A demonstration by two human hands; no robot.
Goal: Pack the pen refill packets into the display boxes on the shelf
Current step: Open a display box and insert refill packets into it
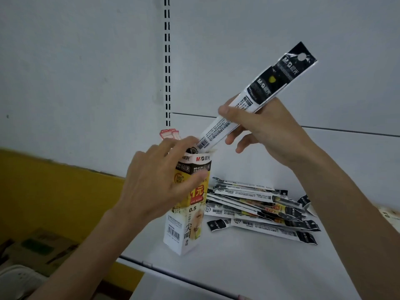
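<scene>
Several pen refill packets, perhaps two though the overlap leaves the count unsure, are pinched in the right hand at a slant, their lower ends just inside the open top of the display box, which the left hand grips upright near the front edge of the shelf. At that slant the ends could catch on the rim or on whatever sits inside and buckle, or tip the light box toward the loose pile just beside it along the shelf. Box and packets both read "M&G"; the box adds "MG-6139", "1元" and "0.5".
</scene>
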